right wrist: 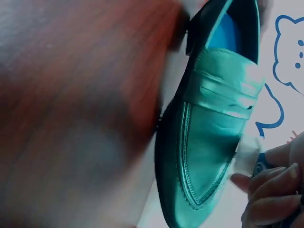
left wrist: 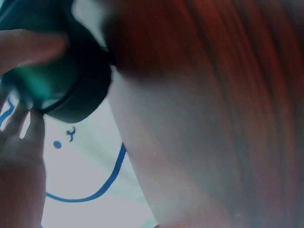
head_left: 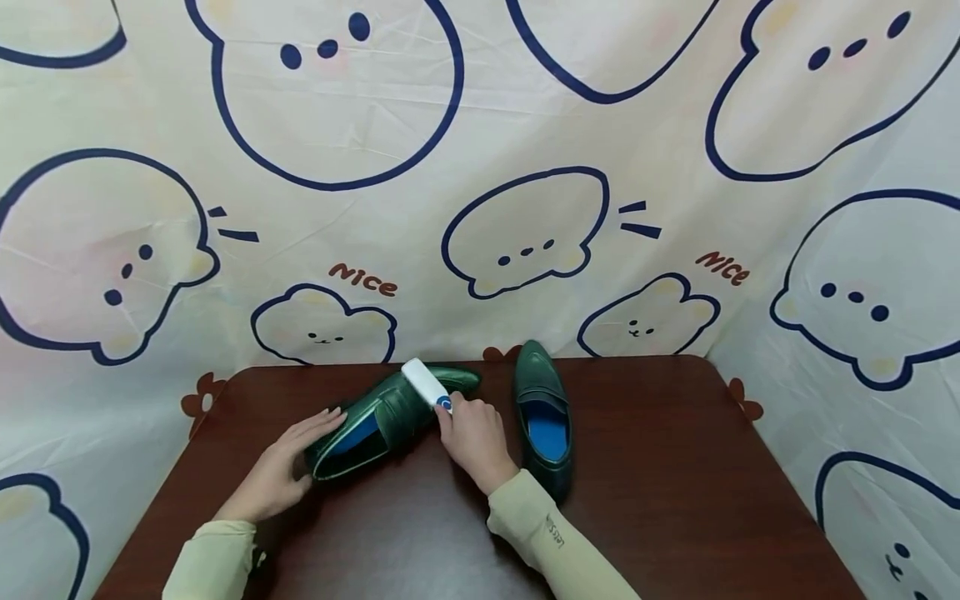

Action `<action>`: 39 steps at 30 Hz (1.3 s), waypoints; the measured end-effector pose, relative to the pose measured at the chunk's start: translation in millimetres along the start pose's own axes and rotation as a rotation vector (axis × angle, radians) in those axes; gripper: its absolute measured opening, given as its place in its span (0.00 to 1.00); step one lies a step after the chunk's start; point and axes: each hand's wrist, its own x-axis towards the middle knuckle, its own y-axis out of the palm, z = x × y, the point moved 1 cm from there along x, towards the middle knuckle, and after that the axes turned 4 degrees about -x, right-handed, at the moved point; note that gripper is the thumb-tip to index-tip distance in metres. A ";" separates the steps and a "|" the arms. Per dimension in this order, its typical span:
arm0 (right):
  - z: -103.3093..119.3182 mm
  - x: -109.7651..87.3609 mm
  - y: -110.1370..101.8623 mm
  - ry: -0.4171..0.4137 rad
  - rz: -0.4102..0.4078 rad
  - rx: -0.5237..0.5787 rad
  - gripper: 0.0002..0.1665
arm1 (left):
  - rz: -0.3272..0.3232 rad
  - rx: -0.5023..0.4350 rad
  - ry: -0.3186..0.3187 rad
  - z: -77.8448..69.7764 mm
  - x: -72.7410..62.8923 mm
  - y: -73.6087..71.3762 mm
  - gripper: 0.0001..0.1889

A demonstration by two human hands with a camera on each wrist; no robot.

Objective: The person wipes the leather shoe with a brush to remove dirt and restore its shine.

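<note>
A dark green leather loafer [head_left: 401,412] with a blue insole lies on the table, toe pointing far right. My left hand [head_left: 277,471] holds its heel end, fingers along the far rim and thumb at the near side; in the left wrist view the thumb [left wrist: 28,50] lies over the heel part [left wrist: 85,92]. My right hand [head_left: 476,437] pinches a white block-like thing [head_left: 422,380] with a blue mark, at the loafer's front upper. In the right wrist view this white thing [right wrist: 247,154] is right at the shoe's side [right wrist: 213,128].
The matching green loafer [head_left: 536,375] stands just right of my right hand, toe toward the back edge. The brown wooden table [head_left: 660,483] ends at a pale curtain [head_left: 405,225] printed with blue-outlined bears, which also hangs along both sides.
</note>
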 end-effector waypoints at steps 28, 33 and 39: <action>-4.1 -7.4 0.2 -0.019 0.013 0.008 0.21 | 0.025 -0.739 -0.916 -21.2 5.8 25.3 0.44; -4.7 -8.3 -1.7 -0.043 0.011 0.014 0.20 | 0.023 -0.846 -0.865 -20.8 9.3 28.4 0.57; -4.3 -8.0 -1.7 -0.031 0.020 0.027 0.20 | -0.128 -1.078 -0.849 -14.6 16.9 36.2 0.38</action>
